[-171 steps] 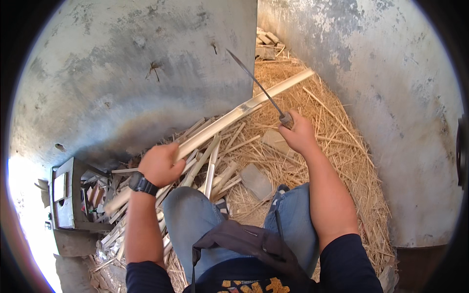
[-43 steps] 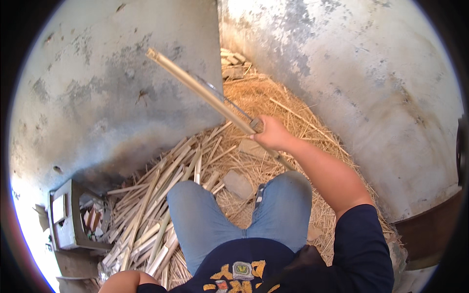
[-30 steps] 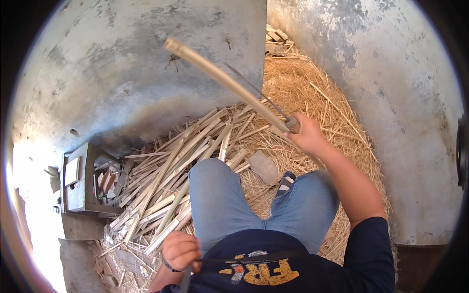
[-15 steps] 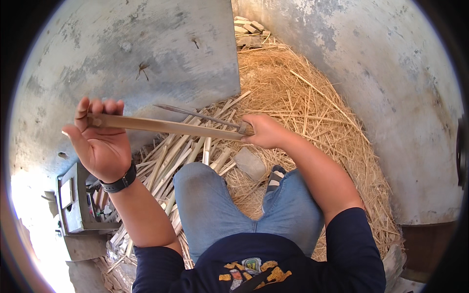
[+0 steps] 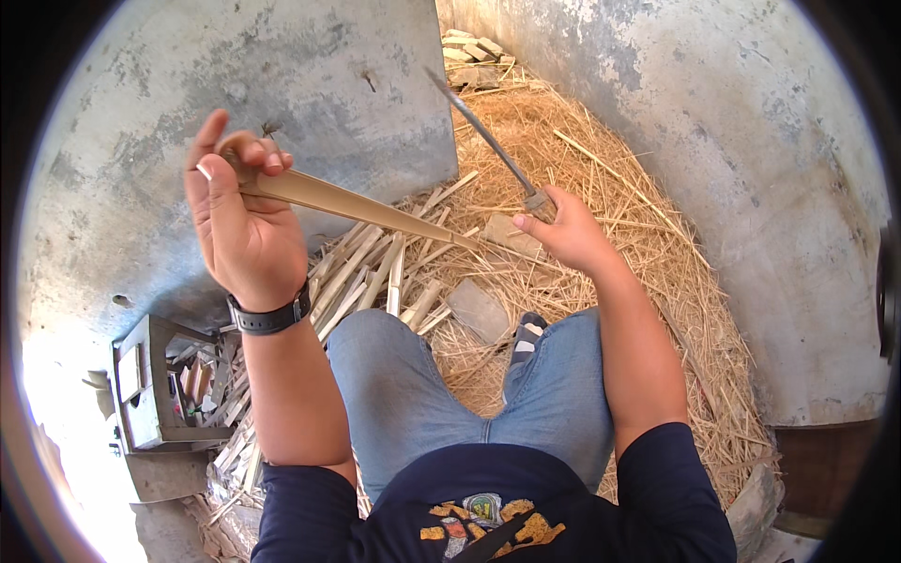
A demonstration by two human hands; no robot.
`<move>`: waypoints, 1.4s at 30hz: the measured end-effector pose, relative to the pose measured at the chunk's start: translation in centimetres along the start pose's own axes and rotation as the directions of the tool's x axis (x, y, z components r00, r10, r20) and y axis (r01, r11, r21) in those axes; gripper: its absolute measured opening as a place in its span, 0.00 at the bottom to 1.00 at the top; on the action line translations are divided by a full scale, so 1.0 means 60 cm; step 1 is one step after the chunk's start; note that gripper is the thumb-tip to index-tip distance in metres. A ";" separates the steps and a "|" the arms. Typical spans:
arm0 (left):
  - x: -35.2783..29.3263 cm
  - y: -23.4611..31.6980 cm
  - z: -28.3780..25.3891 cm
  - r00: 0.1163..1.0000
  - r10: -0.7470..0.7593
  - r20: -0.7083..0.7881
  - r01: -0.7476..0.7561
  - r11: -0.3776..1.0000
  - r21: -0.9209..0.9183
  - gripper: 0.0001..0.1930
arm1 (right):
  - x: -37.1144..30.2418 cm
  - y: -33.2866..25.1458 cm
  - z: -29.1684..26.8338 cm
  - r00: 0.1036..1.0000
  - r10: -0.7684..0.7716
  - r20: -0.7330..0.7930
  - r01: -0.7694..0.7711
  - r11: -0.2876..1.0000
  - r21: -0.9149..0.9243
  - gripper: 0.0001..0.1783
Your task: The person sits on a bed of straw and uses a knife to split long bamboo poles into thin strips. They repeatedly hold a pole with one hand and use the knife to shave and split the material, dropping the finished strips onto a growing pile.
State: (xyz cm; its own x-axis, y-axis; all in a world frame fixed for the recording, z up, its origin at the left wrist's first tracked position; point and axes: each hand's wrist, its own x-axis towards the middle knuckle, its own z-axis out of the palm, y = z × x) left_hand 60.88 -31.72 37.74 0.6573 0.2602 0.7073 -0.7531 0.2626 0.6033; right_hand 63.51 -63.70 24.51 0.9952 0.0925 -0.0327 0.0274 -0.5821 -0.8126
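My left hand (image 5: 239, 225) is raised at the left and grips one end of a long pale bamboo strip (image 5: 366, 208), which slants down to the right toward my other hand. My right hand (image 5: 563, 233) holds the handle of a long thin knife (image 5: 483, 131); its blade points up and away toward the wall. The strip's far tip ends just left of my right hand. A black watch sits on my left wrist. Below the hands lies a pile of split bamboo strips (image 5: 366, 277) on the ground in front of my knees.
Straw (image 5: 638, 235) covers the ground to the right. Grey concrete walls (image 5: 770, 159) close in on the left and right. A flat stone (image 5: 477, 310) lies by my knee. A small open box of tools (image 5: 164, 385) stands at the lower left. Bricks (image 5: 474, 52) are stacked at the far end.
Earlier my right hand alone swung the strip overhead. My left hand came up and took its far end. Now the knife blade has lifted off the strip and points upward.
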 end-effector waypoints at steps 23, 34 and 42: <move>0.030 -0.037 -0.118 0.989 -0.145 0.038 0.149 0.973 -0.174 0.23 | -0.030 -0.096 0.185 0.987 -0.050 0.154 0.032 0.993 0.112 0.22; 0.031 -0.046 -0.138 0.978 -0.103 -0.184 0.098 0.994 -0.038 0.23 | -0.030 -0.061 0.320 0.983 -0.032 0.180 0.008 0.991 0.134 0.25; 0.030 -0.045 -0.194 0.973 -0.105 -0.207 0.102 0.994 -0.026 0.24 | -0.019 -0.028 0.353 0.973 0.078 0.219 -0.099 0.991 0.085 0.26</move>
State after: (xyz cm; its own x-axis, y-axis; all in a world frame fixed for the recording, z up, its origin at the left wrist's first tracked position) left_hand 64.43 -21.16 33.07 0.7243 0.4175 0.5487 -0.6814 0.3121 0.6621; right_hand 60.36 -45.71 13.59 0.9495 0.2210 -0.2227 -0.0792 -0.5179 -0.8518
